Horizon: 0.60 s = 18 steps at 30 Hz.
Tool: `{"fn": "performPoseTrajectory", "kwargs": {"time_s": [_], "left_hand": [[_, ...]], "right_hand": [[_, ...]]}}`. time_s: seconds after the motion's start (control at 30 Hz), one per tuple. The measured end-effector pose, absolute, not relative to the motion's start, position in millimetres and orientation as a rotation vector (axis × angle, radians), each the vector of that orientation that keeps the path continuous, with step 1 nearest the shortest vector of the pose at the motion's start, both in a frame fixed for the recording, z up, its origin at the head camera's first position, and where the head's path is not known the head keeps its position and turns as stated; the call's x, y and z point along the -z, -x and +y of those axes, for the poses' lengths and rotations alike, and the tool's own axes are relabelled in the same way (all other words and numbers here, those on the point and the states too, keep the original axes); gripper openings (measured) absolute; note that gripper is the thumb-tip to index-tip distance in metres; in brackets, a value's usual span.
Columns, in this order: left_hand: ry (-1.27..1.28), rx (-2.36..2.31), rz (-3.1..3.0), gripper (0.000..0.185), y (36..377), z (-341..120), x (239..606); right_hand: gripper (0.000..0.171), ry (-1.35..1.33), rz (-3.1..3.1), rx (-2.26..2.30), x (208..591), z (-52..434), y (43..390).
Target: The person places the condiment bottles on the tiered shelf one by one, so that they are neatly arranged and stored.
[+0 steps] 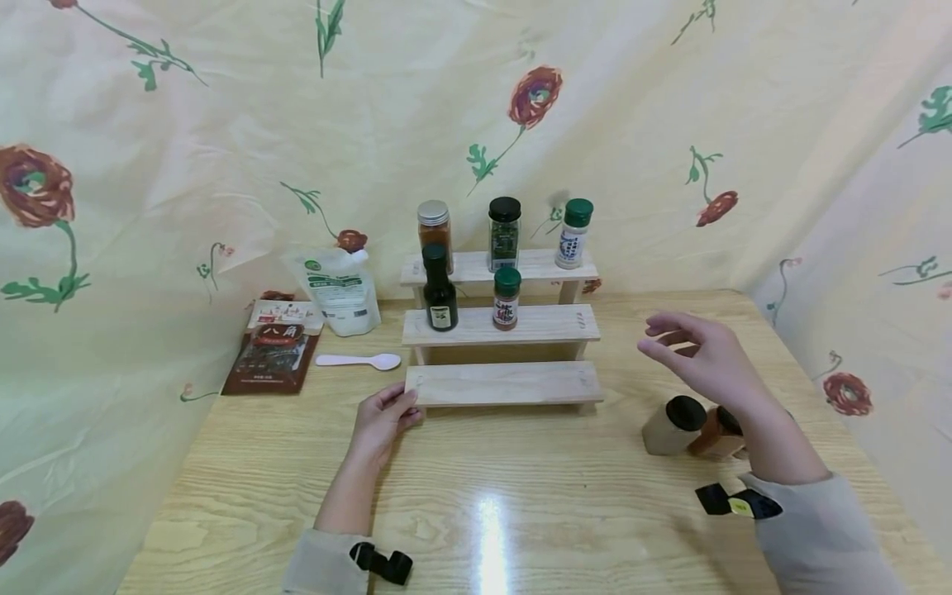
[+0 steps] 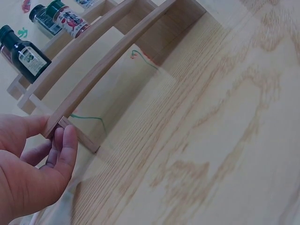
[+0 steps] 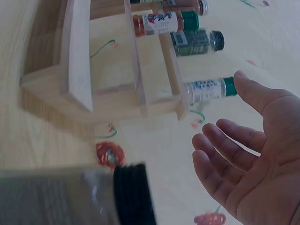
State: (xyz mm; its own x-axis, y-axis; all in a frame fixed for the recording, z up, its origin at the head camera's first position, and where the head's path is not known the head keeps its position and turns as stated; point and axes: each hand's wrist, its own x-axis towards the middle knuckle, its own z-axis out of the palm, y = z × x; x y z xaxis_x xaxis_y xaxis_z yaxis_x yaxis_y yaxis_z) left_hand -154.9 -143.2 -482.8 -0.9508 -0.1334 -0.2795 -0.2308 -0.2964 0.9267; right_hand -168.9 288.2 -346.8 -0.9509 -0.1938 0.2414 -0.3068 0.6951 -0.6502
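Now: left hand on stepped rack, right hand raised empty.
Nearest, at 4 o'clock, two dark-capped jars [image 1: 673, 423] lie on the table [image 1: 521, 512] just below the right hand [image 1: 702, 355], fingers spread and relaxed, holding nothing. Left hand [image 1: 383, 417] pinches the lowest shelf's left end of the wooden rack [image 1: 506, 384]. Farther, at 12 o'clock, a dark bottle [image 1: 439, 289] and red-labelled jar [image 1: 506, 298] stand on the middle shelf; three jars on top.
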Motion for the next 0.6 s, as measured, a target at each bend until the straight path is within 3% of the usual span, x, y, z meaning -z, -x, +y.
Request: {"fn": "performPoseTrajectory", "kwargs": {"time_s": [0.6], "left_hand": [[0.483,-2.406,1.845,0.041,154.9,-143.6,482.4]], "right_hand": [[0.038,-0.526,-2.785,-1.073,370.9,337.0,145.0]]}}
